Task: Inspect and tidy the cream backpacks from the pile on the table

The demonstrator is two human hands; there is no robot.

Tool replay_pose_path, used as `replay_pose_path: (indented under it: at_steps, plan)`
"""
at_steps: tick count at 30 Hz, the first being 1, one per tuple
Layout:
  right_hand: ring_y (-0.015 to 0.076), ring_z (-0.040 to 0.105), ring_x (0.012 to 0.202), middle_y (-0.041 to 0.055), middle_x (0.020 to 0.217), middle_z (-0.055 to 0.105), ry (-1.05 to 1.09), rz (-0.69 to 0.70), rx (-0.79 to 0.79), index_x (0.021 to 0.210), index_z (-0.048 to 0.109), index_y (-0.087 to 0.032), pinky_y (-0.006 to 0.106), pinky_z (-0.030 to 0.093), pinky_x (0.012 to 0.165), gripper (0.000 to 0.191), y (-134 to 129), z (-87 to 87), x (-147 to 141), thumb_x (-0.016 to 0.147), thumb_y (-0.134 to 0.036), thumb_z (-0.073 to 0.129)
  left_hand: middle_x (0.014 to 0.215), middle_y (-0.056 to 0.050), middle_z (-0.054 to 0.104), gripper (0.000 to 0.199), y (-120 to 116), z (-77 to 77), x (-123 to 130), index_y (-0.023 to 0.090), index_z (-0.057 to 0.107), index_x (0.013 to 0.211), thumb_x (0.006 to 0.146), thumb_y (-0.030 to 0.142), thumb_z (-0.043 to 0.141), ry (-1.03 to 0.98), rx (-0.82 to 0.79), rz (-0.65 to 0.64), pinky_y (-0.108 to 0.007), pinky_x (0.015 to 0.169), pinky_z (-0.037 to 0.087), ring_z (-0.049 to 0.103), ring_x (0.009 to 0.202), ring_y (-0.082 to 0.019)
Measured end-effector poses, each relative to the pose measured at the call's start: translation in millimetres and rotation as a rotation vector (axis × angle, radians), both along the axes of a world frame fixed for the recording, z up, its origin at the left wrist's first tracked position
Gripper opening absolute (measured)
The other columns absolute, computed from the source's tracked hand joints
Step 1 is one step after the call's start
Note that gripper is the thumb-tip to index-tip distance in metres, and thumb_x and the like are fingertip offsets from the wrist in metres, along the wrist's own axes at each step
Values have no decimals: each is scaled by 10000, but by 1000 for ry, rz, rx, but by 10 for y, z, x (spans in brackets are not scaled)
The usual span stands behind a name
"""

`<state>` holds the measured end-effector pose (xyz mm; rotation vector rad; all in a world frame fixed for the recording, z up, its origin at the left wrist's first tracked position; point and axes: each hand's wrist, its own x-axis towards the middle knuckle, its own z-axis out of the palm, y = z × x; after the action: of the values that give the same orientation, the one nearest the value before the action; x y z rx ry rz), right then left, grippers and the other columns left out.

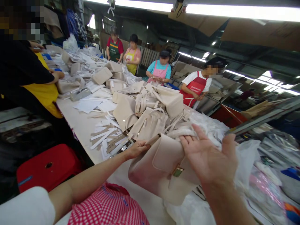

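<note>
A pale beige handbag (161, 165) with a flap and a gold-coloured clasp (178, 171) is held tilted above the near part of the table. My left hand (138, 148) grips the bag's upper left edge, its fingers closed and partly hidden behind the rim. Palm turned up and fingers stretched out, my right hand (208, 153) is at the bag's right side. Its fingertips are by the upper right corner; whether they touch it I cannot tell. Just beyond lies a heap of similar beige bags (150, 122) with straps and zips.
Paper and grey strips (105, 136) lie left of the heap on the long table (77, 125). Clear plastic bags (246, 156) crowd the right. A red stool (49, 168) stands at the lower left. Several people in aprons stand around the table, one close at left.
</note>
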<state>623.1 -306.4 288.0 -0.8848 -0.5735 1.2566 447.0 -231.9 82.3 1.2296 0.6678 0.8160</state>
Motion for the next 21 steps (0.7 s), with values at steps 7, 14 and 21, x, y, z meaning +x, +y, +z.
replay_pose_path:
  at_steps: [7, 14, 21]
  plan:
    - [224, 337, 1440, 73, 1470, 494, 165, -32, 18, 1432, 458, -239, 468, 150, 1231, 807, -486, -1205, -383, 836, -781, 419, 784, -32, 687, 274, 68, -514, -178, 165, 686, 829, 707, 404, 633, 375, 45, -230, -307, 786, 477, 604, 832, -222]
    - [201, 346, 1442, 98, 1510, 444, 259, -53, -9, 1521, 318, -200, 424, 198, 1220, 894, -509, -1630, -258, 837, -758, 458, 1218, -87, 687, 401, -134, 27, -163, 174, 672, 1143, 806, 293, 491, 533, 245, -121, -406, 1090, 380, 571, 1192, -269]
    - [227, 355, 1443, 64, 1538, 441, 232, 171, 8, 1450, 469, -267, 465, 182, 1221, 755, -629, -1677, -108, 809, -624, 651, 1417, -108, 553, 567, -541, 505, 231, 221, 537, 1366, 806, 268, 615, 543, 693, -146, -430, 1149, 350, 471, 1327, -280]
